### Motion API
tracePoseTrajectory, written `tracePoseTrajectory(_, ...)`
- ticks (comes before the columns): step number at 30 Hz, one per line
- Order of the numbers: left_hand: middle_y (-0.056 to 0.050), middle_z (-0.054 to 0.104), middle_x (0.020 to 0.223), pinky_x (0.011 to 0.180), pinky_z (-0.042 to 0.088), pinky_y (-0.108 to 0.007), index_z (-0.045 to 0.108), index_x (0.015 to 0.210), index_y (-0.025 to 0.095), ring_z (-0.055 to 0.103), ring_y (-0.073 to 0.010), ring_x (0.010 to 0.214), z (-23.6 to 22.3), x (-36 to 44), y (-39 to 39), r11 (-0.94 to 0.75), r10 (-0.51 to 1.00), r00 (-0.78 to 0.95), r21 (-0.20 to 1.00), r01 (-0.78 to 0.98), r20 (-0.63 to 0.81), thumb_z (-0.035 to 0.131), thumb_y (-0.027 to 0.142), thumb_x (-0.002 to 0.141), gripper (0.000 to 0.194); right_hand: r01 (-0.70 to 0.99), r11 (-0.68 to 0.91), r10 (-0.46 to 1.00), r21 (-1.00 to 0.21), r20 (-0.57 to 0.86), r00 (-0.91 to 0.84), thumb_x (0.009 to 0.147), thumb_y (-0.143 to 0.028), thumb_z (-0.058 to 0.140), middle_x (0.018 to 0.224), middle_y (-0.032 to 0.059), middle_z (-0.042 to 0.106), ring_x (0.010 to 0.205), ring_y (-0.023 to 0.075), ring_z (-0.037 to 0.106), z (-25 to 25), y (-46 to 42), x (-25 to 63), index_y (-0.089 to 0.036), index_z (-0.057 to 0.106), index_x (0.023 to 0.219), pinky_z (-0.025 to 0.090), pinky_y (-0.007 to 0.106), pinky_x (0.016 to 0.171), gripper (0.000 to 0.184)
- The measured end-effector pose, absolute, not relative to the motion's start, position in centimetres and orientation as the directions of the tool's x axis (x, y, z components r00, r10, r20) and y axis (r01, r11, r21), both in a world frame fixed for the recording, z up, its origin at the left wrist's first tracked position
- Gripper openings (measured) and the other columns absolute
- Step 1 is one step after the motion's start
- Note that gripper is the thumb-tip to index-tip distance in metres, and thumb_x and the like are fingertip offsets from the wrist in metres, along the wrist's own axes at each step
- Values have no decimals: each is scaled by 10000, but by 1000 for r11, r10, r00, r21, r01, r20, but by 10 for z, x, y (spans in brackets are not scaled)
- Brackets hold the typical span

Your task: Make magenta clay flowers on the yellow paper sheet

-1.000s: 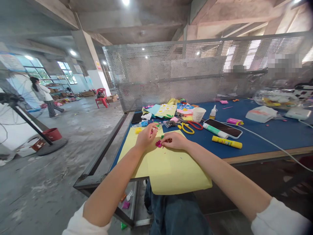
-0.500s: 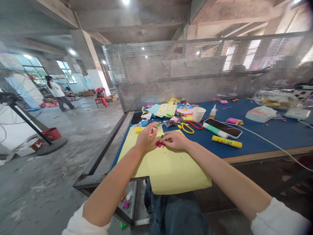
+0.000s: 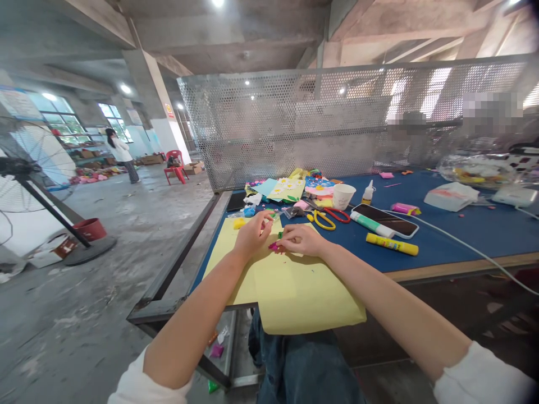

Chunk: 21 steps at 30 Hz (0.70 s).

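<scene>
While a standing person point(image 3: 120, 151) occupies the far left of the concrete floor, beyond a pedestal fan point(image 3: 37, 154) and a red bucket point(image 3: 89, 229), the handwork sits at the near edge of a blue-topped table point(image 3: 463, 235). The left hand point(image 3: 252, 235) rests over a yellow card sheet point(image 3: 295, 297), fingers drawn into a small pinch just beside a loose yellow scrap point(image 3: 239, 223); anything held there is hidden. Magenta paper scraps point(image 3: 274, 246) lie at the far middle of the sheet, directly under the right hand point(image 3: 301, 240). Its fingers curl down, nearly closed, but whether they grip the scraps or only press them cannot be told. State of the work: the magenta cluster and a few specks mark the sheet, and its near part shows plain yellow; nothing shows whether they are stuck down. Farther off lie a pile of coloured cards point(image 3: 286, 189), yellow-handled scissors point(image 3: 322, 220) and red-handled scissors point(image 3: 337, 216). A paper cup point(image 3: 343, 196) stands beyond them. To the right are a glue bottle point(image 3: 368, 193), a phone point(image 3: 383, 220) and a yellow glue stick point(image 3: 391, 244).
</scene>
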<state>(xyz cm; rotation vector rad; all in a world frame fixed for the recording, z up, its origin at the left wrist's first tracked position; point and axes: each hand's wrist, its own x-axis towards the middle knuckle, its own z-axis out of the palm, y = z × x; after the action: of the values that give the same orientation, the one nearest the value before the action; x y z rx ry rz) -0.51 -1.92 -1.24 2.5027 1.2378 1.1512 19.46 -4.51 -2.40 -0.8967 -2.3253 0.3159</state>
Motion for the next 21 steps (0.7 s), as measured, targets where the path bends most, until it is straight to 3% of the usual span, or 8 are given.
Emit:
tracePoseTrajectory(6, -31, 708, 1001, 689, 493, -263, 564, 1176, 213, 669, -168, 823, -13, -6, -19, -644, 738, 392, 399, 653, 549, 412, 293, 920, 309, 505, 735, 677, -453, 440, -590, 888, -278, 556, 795, 30, 652, 659, 118, 573, -26, -43, 196, -215, 793, 776, 396, 225, 633, 269)
tracePoseTrajectory(12, -13, 727, 807, 636, 455, -262, 688, 931, 226, 650, -173, 692, -15, -7, -18, -680, 719, 508, 332, 653, 475, 497, 293, 859, 215, 480, 710, 696, -516, 407, -592, 914, -305, 519, 823, 31, 634, 671, 113, 588, -22, -46, 197, -201, 785, 792, 414, 213, 605, 311)
tracePoseTrajectory(15, -11, 726, 765, 635, 445, -260, 698, 923, 229, 649, -174, 684, -15, -6, -19, -681, 720, 525, 314, 661, 454, 487, 297, 864, 229, 484, 701, 705, -524, 403, -584, 914, -304, 512, 830, 35, 638, 690, 120, 590, -21, -46, 197, -196, 781, 785, 420, 216, 619, 317)
tracePoseTrajectory(21, -31, 727, 799, 633, 441, -263, 695, 952, 220, 641, -174, 667, -14, -7, -17, -653, 742, 505, 303, 695, 441, 460, 304, 888, 258, 533, 691, 721, -489, 412, -557, 838, -200, 563, 888, 31, 648, 735, 129, 587, -21, -45, 196, -223, 760, 980, 432, 221, 670, 243)
